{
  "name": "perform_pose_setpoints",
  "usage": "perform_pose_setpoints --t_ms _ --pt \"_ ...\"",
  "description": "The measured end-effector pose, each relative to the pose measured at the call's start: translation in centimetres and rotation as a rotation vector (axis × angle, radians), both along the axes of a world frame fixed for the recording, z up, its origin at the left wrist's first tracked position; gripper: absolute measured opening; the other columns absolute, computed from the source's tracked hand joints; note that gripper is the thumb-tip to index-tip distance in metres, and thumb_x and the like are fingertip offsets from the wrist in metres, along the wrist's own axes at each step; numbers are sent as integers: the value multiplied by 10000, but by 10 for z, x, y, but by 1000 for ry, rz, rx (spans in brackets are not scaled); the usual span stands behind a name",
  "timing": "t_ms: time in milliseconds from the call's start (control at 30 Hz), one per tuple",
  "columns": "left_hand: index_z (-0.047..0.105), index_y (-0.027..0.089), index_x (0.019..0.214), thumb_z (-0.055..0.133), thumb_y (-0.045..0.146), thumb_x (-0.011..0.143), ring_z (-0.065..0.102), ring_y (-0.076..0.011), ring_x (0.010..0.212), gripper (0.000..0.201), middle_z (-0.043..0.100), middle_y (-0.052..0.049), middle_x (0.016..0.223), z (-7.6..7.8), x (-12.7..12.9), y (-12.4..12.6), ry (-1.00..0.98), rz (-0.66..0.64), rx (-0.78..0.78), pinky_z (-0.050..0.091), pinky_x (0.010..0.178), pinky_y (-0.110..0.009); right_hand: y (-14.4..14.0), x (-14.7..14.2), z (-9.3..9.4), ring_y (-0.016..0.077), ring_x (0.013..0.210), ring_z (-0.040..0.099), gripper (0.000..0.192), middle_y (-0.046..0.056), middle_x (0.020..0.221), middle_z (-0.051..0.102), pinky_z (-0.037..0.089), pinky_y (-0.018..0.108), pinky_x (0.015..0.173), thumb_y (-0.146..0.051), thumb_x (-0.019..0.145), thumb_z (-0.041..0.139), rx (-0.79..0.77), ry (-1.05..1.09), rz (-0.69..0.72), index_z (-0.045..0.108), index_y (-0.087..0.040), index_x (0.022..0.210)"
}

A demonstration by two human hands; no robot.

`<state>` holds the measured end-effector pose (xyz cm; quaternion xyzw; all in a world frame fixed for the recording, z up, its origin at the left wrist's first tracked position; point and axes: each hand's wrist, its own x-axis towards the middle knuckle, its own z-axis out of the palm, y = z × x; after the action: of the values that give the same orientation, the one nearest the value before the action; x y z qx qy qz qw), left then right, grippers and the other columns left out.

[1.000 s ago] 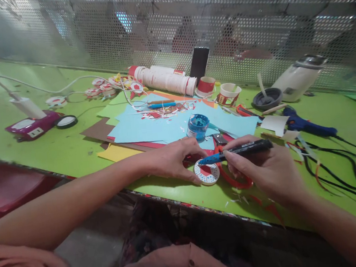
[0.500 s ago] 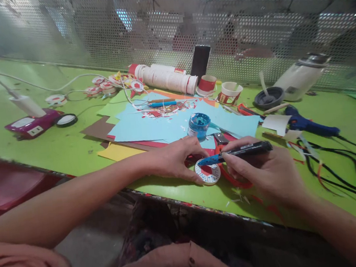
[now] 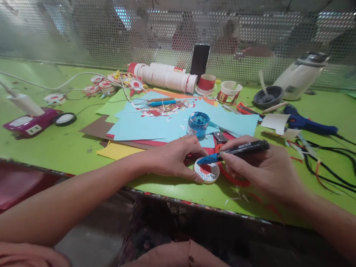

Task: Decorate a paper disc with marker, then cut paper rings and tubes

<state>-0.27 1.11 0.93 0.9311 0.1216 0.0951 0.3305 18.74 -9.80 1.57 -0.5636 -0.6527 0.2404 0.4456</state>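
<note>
Disc [image 3: 207, 172] on green table [image 3: 57, 149] near front edge — left hand [image 3: 172, 157] pins its left rim, fingers pressed down. Right hand [image 3: 262, 171] clamps pen [image 3: 234, 151], axis roughly horizontal, blue tip over disc — 1 paint pot [image 3: 198, 124] behind.

Both forearms stretch out from the near edge and angle toward each other, bare to the elbow. The left hand [image 3: 173, 158] lies palm down, fingers curled, thumb and fingertips pressed low at its right side. The right hand [image 3: 262, 170] sits just right of it, knuckles up, thumb and forefinger pinched together in a writing grip, wrist held low.
</note>
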Motion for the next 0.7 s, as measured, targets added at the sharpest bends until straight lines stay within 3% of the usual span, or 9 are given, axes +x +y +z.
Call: perform_pose_setpoints --t_ms 467,700 --pt "619 184 1028 692 412 736 476 -179 875 377 511 -43 946 -3 -1 0 10 18 -5 381 748 -280 -1 -1 3 88 543 573 106 -8 685 664 455 181 470 -273 813 651 11 -23 4 653 -171 845" --pt "593 184 1076 716 446 709 480 -189 902 468 514 -49 995 -6 -1 -1 23 57 0 390 761 -288 -3 -3 1 84 478 513 131 -18 615 618 416 193 413 -299 806 660 15 -29 -28 642 -169 816"
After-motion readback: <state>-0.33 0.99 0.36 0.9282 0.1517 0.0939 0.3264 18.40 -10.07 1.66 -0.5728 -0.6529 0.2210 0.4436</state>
